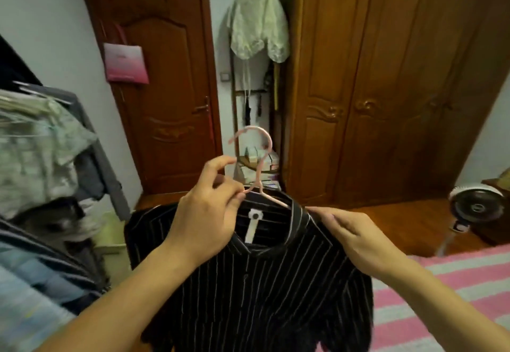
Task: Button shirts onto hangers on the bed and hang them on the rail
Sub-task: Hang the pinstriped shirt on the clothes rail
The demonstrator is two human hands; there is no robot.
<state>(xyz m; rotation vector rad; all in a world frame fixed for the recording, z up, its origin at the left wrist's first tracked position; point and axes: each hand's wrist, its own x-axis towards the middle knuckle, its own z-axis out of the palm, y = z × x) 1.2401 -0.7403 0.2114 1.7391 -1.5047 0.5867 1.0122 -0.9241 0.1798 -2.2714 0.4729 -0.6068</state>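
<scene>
Black pinstriped cloth hangs between your hands: the shirt (256, 282) sits on a pink hanger (259, 164), held up in the air. Your left hand (204, 213) pinches the hanger's neck just below the hook. Your right hand (358, 238) grips the shirt's shoulder beside the collar, with the striped bed (441, 296) under it.

The shirt (262, 282) hung on the hanger (259, 164), held up between both hands, the left hand (205, 213) at the hanger's neck, the right hand (356, 238) at the shoulder. The bed (447, 291) lay to the right, the clothes rack (41, 136) to the left, with the door (165, 89) and wardrobe (386, 75) behind.
</scene>
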